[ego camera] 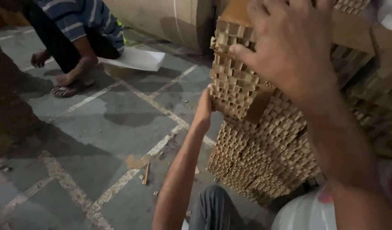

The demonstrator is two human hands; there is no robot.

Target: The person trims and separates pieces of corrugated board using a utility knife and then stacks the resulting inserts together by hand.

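Observation:
A bundle of brown cardboard strips (236,85), seen end-on as a grid of small angled edges, sits atop a larger stack of the same strips (264,157). My right hand (289,38) lies over the bundle's top, fingers curled onto its upper face. My left hand (203,108) reaches up from below and clasps the bundle's left edge. A wider flat cardboard piece (257,104) sticks out of the bundle's lower right side.
Another person squats at the upper left in a striped shirt (83,17), sandalled foot (66,89) on the concrete floor. A white sheet (134,58) lies beside them, a large cardboard roll (170,19) behind. Cardboard scraps (138,164) litter the floor. More stacked strips (370,93) fill the right.

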